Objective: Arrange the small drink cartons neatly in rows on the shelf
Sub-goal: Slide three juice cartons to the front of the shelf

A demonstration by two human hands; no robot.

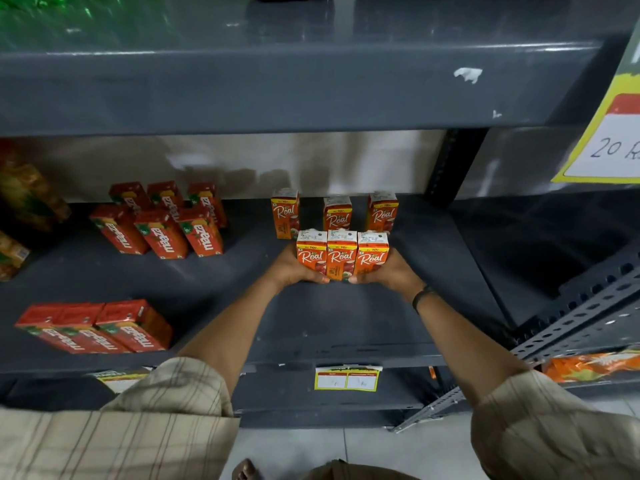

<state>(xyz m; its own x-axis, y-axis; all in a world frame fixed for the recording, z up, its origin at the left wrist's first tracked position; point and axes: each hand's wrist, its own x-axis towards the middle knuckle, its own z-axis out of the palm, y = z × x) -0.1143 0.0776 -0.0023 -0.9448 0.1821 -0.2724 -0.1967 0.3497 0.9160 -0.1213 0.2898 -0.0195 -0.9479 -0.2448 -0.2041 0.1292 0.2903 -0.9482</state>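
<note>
Three upright orange Real cartons (pixel 342 255) are pressed side by side between the left hand (pixel 294 266) and the right hand (pixel 388 268), thumbs curled across the lower fronts, on the dark grey metal shelf (pixel 346 320). Three more Real cartons (pixel 336 213) are spaced apart just behind. Nine rectangular red Maaza cartons (pixel 162 233) are seen at left, three nearest, six farther back.

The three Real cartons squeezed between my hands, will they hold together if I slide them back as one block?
Probably. The three Real cartons are boxy and stand flush, with the left hand and right hand pressing from both sides. Being tall and narrow, they could tip if the grip loosens. The middle one may slip out.
</note>
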